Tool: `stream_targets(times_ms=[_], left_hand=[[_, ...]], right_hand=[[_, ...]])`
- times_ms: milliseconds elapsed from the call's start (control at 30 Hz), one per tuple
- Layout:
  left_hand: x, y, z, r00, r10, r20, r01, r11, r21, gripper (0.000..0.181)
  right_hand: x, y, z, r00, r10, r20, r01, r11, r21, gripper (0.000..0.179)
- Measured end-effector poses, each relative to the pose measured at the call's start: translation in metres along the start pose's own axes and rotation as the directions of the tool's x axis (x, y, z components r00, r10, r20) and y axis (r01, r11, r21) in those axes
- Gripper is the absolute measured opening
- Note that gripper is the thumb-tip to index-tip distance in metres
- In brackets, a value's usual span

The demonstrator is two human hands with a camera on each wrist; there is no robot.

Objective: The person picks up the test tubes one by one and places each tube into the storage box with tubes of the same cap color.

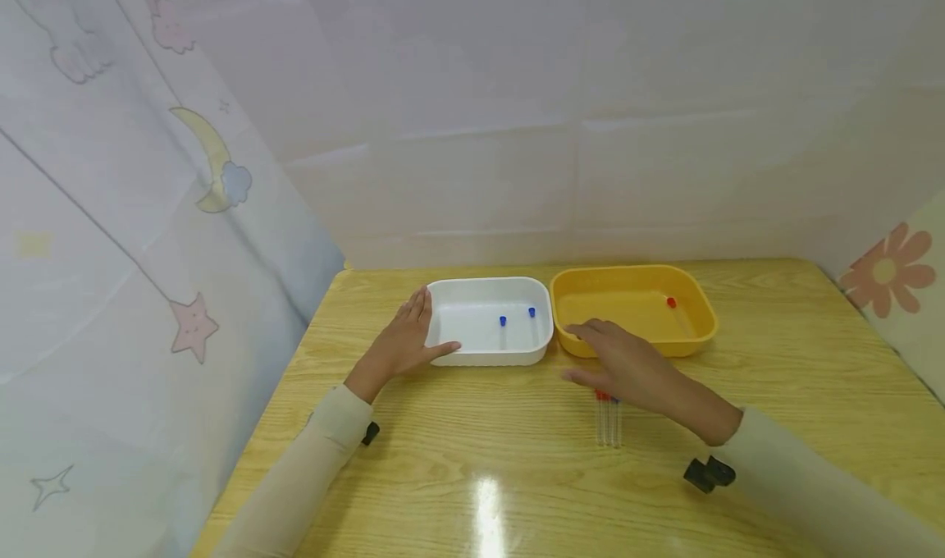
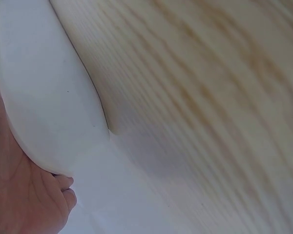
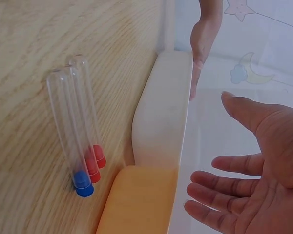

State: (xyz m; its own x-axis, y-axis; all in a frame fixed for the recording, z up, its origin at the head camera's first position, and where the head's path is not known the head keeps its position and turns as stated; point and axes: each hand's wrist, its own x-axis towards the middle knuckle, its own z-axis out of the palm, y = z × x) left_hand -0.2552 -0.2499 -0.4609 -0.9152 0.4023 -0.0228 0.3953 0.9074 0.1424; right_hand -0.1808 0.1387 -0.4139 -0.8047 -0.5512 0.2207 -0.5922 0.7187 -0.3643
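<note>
The left hand (image 1: 402, 343), fingers straight and grasping nothing, touches the white tray (image 1: 487, 359) at 9 o'clock. The right hand (image 1: 627, 368), released, hovers by the yellow tray's (image 1: 679, 349) 6 o'clock rim; three tubes (image 1: 608, 425) lie outside it, also toward 6.

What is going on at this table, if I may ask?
A person's left hand rests against the white tray, which holds two blue-capped tubes. Their right hand is open and empty, by the near side of the yellow tray, where one red-capped tube lies. Three more tubes, two red-capped and one blue-capped, lie on the table.
</note>
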Motion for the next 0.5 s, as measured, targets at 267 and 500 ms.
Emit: stream_targets(times_ms=[267, 500], left_hand=[[-0.001, -0.002, 0.001, 1.0, -0.001, -0.002, 0.001, 1.0, 0.005, 0.117], [-0.004, -0.003, -0.002, 1.0, -0.013, 0.007, 0.013, 1.0, -0.002, 0.118]], right_hand=[[-0.009, 0.004, 0.003, 1.0, -0.017, -0.007, 0.016, 0.999, -0.027, 0.07], [-0.014, 0.004, 0.005, 1.0, -0.009, -0.01, 0.009, 0.999, -0.042, 0.07]])
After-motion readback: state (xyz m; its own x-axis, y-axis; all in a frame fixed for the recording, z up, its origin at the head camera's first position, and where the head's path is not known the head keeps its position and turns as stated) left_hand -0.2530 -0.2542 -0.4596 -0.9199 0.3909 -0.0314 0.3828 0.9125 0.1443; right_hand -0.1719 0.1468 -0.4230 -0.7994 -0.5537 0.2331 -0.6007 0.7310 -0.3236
